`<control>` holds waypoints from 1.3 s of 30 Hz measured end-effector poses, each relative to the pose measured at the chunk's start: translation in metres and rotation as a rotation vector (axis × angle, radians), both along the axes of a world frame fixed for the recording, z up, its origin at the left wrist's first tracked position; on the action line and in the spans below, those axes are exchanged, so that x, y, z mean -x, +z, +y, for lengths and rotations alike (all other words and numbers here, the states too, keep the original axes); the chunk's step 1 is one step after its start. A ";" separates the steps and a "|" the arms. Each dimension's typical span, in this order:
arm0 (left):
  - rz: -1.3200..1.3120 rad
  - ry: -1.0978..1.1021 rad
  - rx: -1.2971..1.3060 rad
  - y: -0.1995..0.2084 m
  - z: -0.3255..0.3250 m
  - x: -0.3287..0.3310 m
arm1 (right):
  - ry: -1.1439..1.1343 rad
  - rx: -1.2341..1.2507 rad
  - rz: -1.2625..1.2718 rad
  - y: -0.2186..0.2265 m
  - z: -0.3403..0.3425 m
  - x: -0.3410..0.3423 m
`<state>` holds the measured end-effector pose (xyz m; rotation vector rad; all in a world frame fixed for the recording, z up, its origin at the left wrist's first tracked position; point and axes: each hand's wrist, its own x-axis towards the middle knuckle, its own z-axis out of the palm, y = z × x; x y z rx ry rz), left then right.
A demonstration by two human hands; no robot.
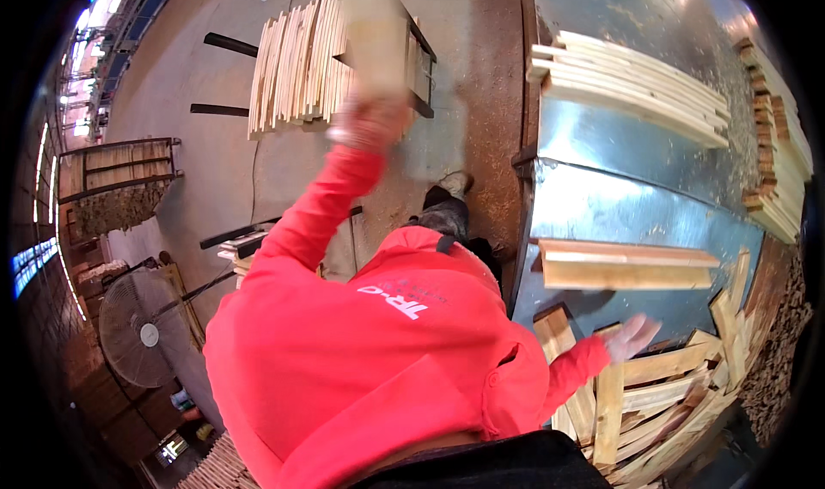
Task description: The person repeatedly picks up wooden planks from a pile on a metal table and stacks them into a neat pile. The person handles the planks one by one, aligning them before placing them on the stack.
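Note:
My left hand point(371, 119) is stretched far forward, wrapped round the near end of a pale wooden board point(375, 46). Motion smears both, and the board rises toward the top edge of the head view. Behind it, a row of light wooden slats point(296, 64) lies side by side on a rack with dark metal arms point(230, 44). On my right side, my right hand point(632, 339) is held out with fingers extended and nothing in it. Beneath and around it lies a loose heap of boards point(657, 369) at the metal table's near end.
The shiny metal table point(601, 201) carries stacked planks point(636, 85), a pair of boards point(627, 264) and more stacked planks point(773, 149) at its far right. A large round fan point(142, 330) stands at left, near another wood-loaded rack point(120, 184). Sawdust covers the floor strip point(494, 102).

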<state>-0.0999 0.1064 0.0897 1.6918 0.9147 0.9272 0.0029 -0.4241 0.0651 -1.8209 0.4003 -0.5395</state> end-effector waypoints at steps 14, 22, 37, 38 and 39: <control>1.049 -0.353 -0.010 -0.290 0.292 0.016 | 0.094 1.020 1.174 0.022 -0.003 0.148; 0.762 -0.587 0.094 -0.193 0.109 0.035 | 0.448 1.468 1.378 0.015 -0.017 0.138; 1.351 -1.293 -1.115 -0.017 -0.425 -0.070 | 0.182 0.211 0.373 0.174 -0.150 0.087; 1.291 -1.300 -1.123 -0.022 -0.425 -0.069 | 0.239 -0.072 0.400 0.157 -0.201 0.076; 1.200 -1.339 -1.091 -0.028 -0.427 -0.073 | 0.100 -0.179 0.438 0.145 -0.222 0.064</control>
